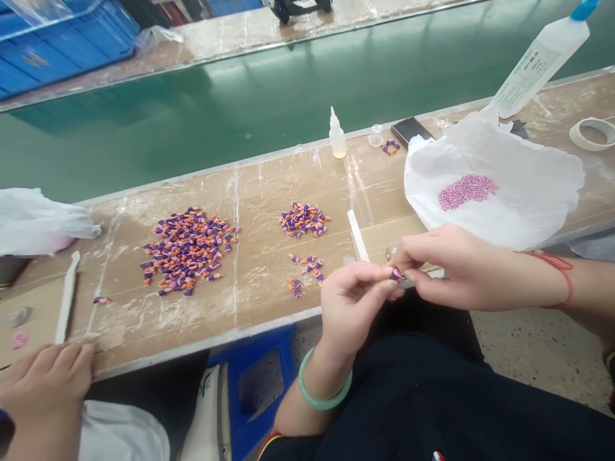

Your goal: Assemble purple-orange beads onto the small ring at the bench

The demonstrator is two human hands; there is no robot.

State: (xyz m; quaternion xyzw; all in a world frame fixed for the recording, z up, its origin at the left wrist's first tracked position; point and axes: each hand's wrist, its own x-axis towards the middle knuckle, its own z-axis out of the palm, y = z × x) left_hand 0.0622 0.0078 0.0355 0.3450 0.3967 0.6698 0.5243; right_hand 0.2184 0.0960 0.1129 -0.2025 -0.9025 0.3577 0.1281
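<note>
My left hand (353,301) pinches a small purple-and-pink piece (396,274) between thumb and forefinger, just over the table's front edge. Closed in a pinch too, my right hand (446,266) meets it at the piece; whether its fingertips hold that piece or something tiny on it is hidden. Left of my hands lie a few loose purple-and-orange pieces (295,286), with a small heap of the same kind (305,219) behind them. Beyond my right hand, tiny pink bits (468,192) are piled on a white plastic sheet (533,186).
A larger heap of pieces (187,250) lies to the left, near a co-worker's hand (48,378). Along the back stand a small dropper bottle (337,137), a phone (412,130) and a large white bottle (541,67). A white strip (357,235) and a tape roll (594,133) lie nearby.
</note>
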